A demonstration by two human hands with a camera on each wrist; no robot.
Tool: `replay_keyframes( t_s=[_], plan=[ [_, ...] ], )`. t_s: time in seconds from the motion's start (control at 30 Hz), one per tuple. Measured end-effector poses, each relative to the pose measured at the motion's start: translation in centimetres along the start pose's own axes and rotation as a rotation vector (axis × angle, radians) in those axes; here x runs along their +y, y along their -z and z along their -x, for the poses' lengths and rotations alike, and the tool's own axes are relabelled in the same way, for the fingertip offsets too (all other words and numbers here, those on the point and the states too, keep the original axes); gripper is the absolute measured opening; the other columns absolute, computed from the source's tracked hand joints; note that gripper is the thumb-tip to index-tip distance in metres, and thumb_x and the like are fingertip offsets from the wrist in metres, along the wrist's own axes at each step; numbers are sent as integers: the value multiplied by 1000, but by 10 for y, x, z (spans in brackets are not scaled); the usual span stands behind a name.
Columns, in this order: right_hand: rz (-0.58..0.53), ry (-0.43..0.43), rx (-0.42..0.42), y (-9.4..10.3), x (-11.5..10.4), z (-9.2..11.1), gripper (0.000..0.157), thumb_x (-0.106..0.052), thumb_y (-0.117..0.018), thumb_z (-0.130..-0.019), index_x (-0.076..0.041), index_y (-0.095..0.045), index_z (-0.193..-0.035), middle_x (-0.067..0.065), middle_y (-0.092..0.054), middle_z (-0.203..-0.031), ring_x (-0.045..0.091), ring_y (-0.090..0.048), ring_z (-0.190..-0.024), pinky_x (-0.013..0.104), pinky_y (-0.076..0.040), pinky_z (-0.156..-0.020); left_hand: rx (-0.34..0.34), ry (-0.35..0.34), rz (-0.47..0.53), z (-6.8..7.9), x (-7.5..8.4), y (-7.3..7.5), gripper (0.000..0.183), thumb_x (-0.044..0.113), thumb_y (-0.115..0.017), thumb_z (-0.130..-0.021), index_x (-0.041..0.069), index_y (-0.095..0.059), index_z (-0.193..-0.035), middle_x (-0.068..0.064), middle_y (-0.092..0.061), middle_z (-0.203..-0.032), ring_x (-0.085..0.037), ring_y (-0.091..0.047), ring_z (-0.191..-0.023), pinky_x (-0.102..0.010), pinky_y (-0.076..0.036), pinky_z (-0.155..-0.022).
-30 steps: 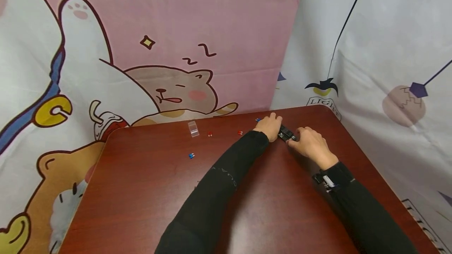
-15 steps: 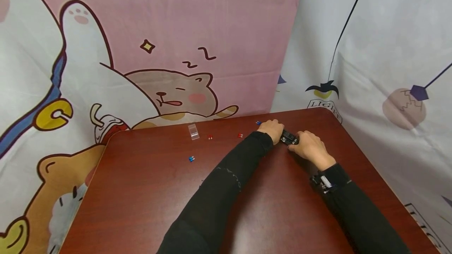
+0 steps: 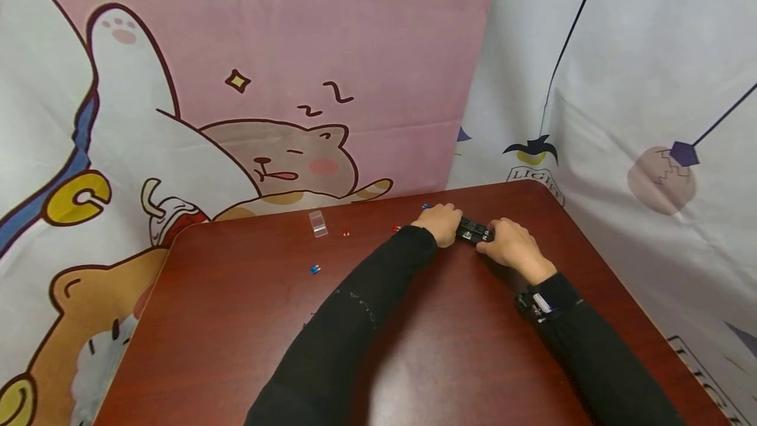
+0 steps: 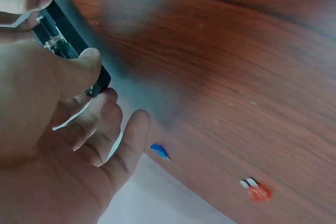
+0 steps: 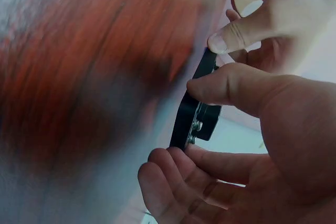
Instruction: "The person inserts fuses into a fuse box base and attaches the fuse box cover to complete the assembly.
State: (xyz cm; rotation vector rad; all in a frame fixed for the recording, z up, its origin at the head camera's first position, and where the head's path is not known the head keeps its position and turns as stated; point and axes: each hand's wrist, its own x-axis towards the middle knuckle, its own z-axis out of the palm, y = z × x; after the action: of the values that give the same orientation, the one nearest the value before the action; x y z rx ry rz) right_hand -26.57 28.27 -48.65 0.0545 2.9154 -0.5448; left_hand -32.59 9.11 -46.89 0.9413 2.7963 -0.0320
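Observation:
A black fuse block (image 3: 473, 230) with metal screws along it is held between both hands above the far right part of the table. My left hand (image 3: 439, 223) pinches its left end, thumb on the black side (image 4: 71, 30) and fingers at the other side. My right hand (image 3: 513, 248) grips the right end, its thumb pressed on the edge (image 5: 191, 108) in the right wrist view. Near the left hand lie a blue blade fuse (image 4: 159, 150) and a red blade fuse (image 4: 258, 190), prongs showing.
On the brown table (image 3: 236, 334) a clear plastic piece (image 3: 317, 223) lies near the back edge. Another red fuse (image 3: 346, 232) is beside it, and a second blue fuse (image 3: 315, 269) sits closer in. Printed cloth (image 3: 378, 51) hangs behind the table.
The fuse block has turned to lie more level across the head view, both hands moving with it. My right fingers have come closer round its end. The loose fuses stay put.

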Motion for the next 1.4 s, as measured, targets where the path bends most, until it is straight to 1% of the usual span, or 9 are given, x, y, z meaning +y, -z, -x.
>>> replay_keyframes(
  t_s=[0.13,0.23,0.33,0.5,0.67,0.87,1.0,1.13,1.4],
  plan=[
    [-9,47,-8,1,-9,3,71,-38,-81,-95,5,-61,-147,25,-68,-131,34,-64,-100,51,-55,-84,0,-36,-2,18,-12,-1,50,32,-69,-111,16,-58,-157,-4,-63,-149,-21,-63,-137,-37,-57,-109],
    [-11,103,-22,1,-18,7,68,-36,-82,-94,5,-63,-145,21,-70,-123,32,-64,-97,49,-54,-83,-8,-63,18,35,-23,-4,51,35,-66,-112,13,-57,-158,-7,-62,-152,-22,-62,-141,-39,-57,-110],
    [-13,165,-34,-2,-30,11,64,-34,-83,-93,4,-65,-141,16,-69,-114,29,-62,-93,46,-52,-81,-15,-63,67,55,-35,-9,53,36,-66,-112,12,-56,-159,-8,-62,-154,-24,-62,-142,-41,-57,-110],
    [-19,271,-43,-15,-52,16,55,-30,-85,-90,-1,-70,-134,9,-68,-109,25,-60,-92,43,-50,-82,14,-15,138,92,-54,-19,55,37,-71,-109,11,-59,-157,-9,-66,-148,-26,-65,-136,-45,-58,-109],
    [-30,371,-64,-35,-72,18,50,-32,-86,-88,-5,-73,-129,6,-67,-107,23,-60,-92,41,-50,-82,43,53,200,128,-69,-30,55,37,-75,-107,11,-62,-154,-11,-66,-150,-28,-67,-137,-48,-57,-111],
    [-13,441,-85,-46,-97,15,48,-31,-87,-89,-8,-73,-128,3,-66,-107,20,-59,-91,38,-48,-81,68,141,258,160,-81,-39,55,36,-76,-106,9,-62,-153,-13,-67,-147,-30,-68,-134,-50,-57,-110],
    [-19,479,-109,-49,-110,15,45,-29,-87,-90,-9,-74,-128,1,-64,-104,18,-58,-88,36,-46,-76,104,182,269,174,-86,-45,52,35,-79,-104,8,-66,-146,-11,-70,-136,-27,-70,-121,-50,-59,-103],
    [-24,500,-140,-53,-113,13,43,-29,-87,-91,-9,-74,-128,0,-64,-103,17,-58,-89,35,-47,-79,127,179,283,181,-89,-53,47,36,-81,-102,9,-70,-139,-8,-72,-125,-25,-71,-110,-49,-60,-97],
    [-4,515,-177,-60,-112,10,45,-31,-88,-95,-10,-73,-132,-1,-64,-108,17,-58,-95,39,-51,-88,149,186,350,189,-91,-59,47,36,-85,-99,11,-72,-138,-6,-73,-123,-24,-72,-105,-49,-60,-95]
  ],
)
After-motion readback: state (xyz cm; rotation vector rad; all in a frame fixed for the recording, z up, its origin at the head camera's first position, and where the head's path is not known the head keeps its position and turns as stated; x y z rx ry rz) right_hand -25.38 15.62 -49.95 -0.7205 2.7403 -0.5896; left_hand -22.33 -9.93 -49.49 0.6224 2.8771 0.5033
